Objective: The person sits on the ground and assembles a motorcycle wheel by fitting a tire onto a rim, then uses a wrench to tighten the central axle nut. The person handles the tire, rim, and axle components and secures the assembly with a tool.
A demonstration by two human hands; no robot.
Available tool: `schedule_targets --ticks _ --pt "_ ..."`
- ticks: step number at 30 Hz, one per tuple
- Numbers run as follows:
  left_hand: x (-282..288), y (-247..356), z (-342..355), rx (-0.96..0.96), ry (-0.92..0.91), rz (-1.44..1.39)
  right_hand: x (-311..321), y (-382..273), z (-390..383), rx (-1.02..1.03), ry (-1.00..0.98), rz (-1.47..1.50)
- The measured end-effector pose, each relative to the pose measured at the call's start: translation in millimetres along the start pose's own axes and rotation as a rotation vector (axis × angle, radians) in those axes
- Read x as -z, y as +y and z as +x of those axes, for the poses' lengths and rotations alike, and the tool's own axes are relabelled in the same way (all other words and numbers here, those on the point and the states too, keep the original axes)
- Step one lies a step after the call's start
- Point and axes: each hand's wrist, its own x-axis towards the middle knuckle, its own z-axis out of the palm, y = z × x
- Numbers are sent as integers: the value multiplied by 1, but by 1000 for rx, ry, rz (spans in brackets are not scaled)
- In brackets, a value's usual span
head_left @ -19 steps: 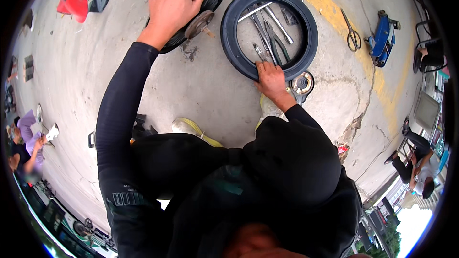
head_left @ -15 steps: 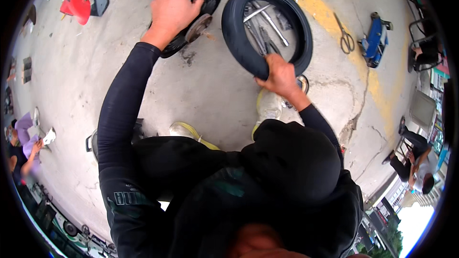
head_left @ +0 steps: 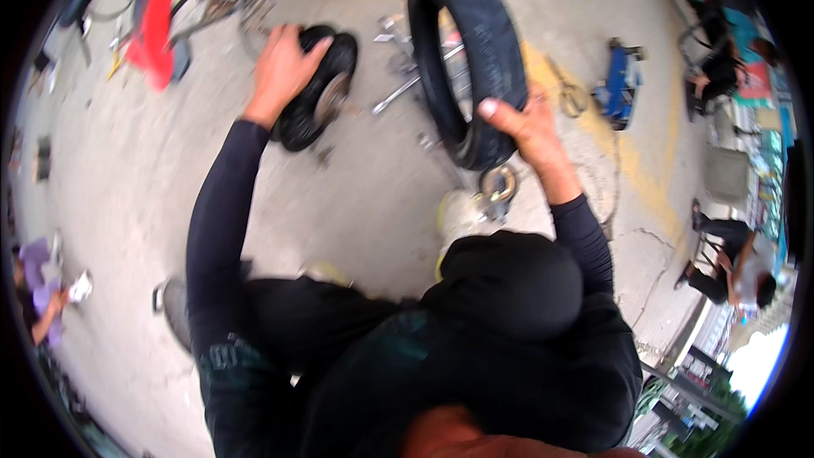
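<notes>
On the concrete, front left, lies a small black wheel (head_left: 340,58) with a rusty brown disc (head_left: 331,99) on its side. My left hand (head_left: 283,73) grips it from the left, thumb over its top and fingertips partly hidden. A loose black tire (head_left: 490,38) is held up by my right hand (head_left: 536,131) at its lower right. My right thumb presses on the tread while the fingers are mostly hidden behind. The tire tilts nearly edge-on, its open middle facing left.
Wrenches (head_left: 396,95) lie behind the tire. Scissors (head_left: 572,100) and a blue floor jack (head_left: 620,85) are on the right. A round metal part (head_left: 498,182) sits by my shoe (head_left: 459,219). A red curved panel (head_left: 164,21) stands far left. People sit at both sides.
My right hand has turned the tire from facing me to nearly edge-on, and its thumb now shows on the tread. The left hand stays on the wheel. The whole view has shifted.
</notes>
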Motion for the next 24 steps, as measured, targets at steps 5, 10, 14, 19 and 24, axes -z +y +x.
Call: schedule_targets --ticks 5,10,14,19,24 --pt "7 -34 11 164 -66 -142 -38 -6 13 -70 -19 229" --pt "6 -29 1 176 -59 -162 -79 18 28 -129 -27 348" --pt "1 -17 1 224 -22 -148 -108 44 30 -32 -21 344" --pt "0 -11 9 205 -31 -117 -106 26 38 -44 -14 185" --pt "0 -34 20 221 -70 55 -69 -10 86 -74 70 39"
